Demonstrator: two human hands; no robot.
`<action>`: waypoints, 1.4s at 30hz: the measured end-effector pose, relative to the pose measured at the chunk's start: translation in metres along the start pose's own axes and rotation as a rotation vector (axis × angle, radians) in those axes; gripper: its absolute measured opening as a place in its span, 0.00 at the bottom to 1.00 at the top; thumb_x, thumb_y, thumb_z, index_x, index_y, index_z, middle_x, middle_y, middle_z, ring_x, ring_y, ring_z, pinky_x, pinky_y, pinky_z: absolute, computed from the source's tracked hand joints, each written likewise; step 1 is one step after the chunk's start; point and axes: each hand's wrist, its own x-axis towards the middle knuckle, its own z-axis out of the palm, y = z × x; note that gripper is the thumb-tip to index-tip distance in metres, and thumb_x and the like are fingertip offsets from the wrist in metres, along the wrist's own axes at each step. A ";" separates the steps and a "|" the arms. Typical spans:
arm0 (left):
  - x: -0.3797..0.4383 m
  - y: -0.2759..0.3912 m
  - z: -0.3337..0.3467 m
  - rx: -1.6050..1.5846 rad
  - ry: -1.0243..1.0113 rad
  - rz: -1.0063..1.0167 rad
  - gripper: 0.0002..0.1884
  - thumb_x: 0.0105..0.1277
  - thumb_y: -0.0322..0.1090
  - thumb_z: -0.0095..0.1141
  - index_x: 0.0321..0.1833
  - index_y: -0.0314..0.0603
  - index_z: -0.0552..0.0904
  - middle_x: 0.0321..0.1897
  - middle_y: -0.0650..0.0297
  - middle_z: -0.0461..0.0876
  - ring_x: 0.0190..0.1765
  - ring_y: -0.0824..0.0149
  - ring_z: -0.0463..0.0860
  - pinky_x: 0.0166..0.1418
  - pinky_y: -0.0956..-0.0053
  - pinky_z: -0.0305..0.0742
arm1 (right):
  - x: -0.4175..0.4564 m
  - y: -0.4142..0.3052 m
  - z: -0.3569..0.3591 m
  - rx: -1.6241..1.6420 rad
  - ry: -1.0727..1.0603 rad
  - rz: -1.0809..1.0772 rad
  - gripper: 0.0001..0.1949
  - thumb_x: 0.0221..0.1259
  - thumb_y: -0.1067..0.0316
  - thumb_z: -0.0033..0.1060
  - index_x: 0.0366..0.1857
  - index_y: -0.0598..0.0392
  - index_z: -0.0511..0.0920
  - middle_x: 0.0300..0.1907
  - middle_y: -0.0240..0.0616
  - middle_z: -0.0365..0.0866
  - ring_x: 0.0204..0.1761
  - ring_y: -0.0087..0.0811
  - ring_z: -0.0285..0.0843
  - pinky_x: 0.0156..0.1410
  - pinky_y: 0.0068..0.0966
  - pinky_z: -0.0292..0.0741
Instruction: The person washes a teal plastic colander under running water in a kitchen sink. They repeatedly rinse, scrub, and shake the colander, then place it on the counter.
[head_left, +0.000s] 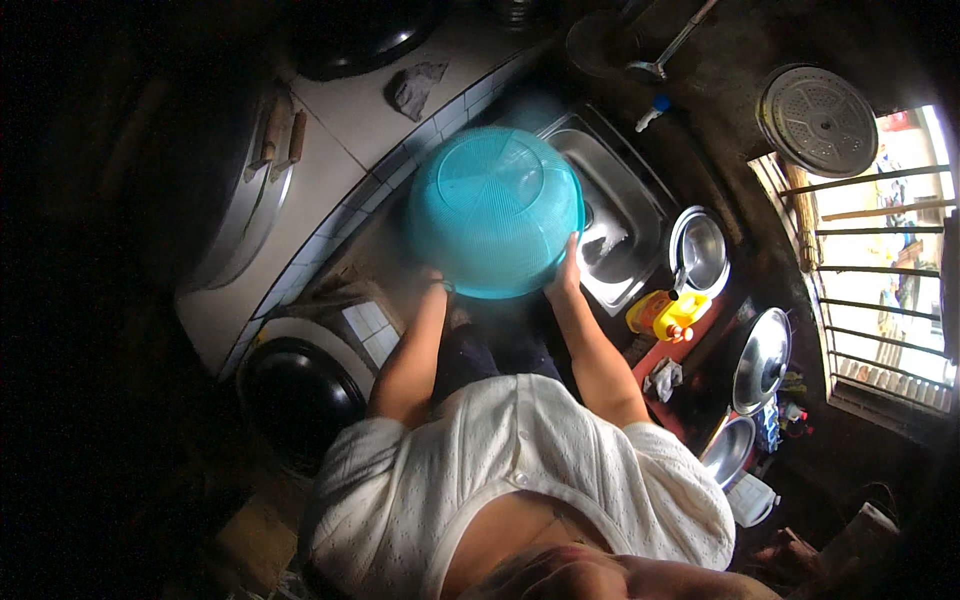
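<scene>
A turquoise plastic strainer basket (495, 214) is held upside down before me, its ribbed round base towards my face. My left hand (437, 280) grips its near left edge, and part of that hand is blurred. On the near right edge, my right hand (566, 271) has its thumb against the side; the other fingers are mostly hidden. The basket overlaps the left part of a stainless steel sink (637, 202), whose basin shows wet, bright reflections.
A blue-handled tap (652, 112) is beyond the sink. Metal bowls (701, 251) and a yellow bottle (667, 313) stand to its right. Leftward runs a tiled counter (337, 127) with a grey cloth (416, 88) and a large wooden-handled pan lid (259, 202). A black lid (304, 397) lies at lower left.
</scene>
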 end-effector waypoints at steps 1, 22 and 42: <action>-0.003 0.001 -0.004 0.004 0.003 0.000 0.24 0.68 0.46 0.40 0.62 0.38 0.64 0.57 0.58 0.67 0.55 0.59 0.69 0.57 0.65 0.65 | -0.005 0.001 0.003 0.068 -0.072 -0.049 0.44 0.53 0.36 0.49 0.65 0.60 0.50 0.65 0.47 0.54 0.64 0.46 0.56 0.66 0.44 0.54; -0.090 0.188 -0.074 0.364 -0.520 0.402 0.26 0.70 0.45 0.36 0.65 0.37 0.57 0.63 0.57 0.60 0.60 0.60 0.64 0.62 0.66 0.61 | -0.187 -0.061 0.078 -1.121 -0.966 -1.356 0.16 0.42 0.71 0.57 0.40 0.54 0.77 0.32 0.36 0.76 0.32 0.32 0.76 0.35 0.27 0.75; -0.227 0.213 -0.040 0.866 -0.660 0.622 0.33 0.58 0.45 0.56 0.61 0.33 0.61 0.56 0.55 0.64 0.55 0.60 0.66 0.59 0.65 0.61 | -0.156 -0.046 0.038 -1.331 -0.919 -1.737 0.15 0.50 0.68 0.52 0.45 0.54 0.73 0.33 0.35 0.74 0.35 0.30 0.74 0.36 0.24 0.74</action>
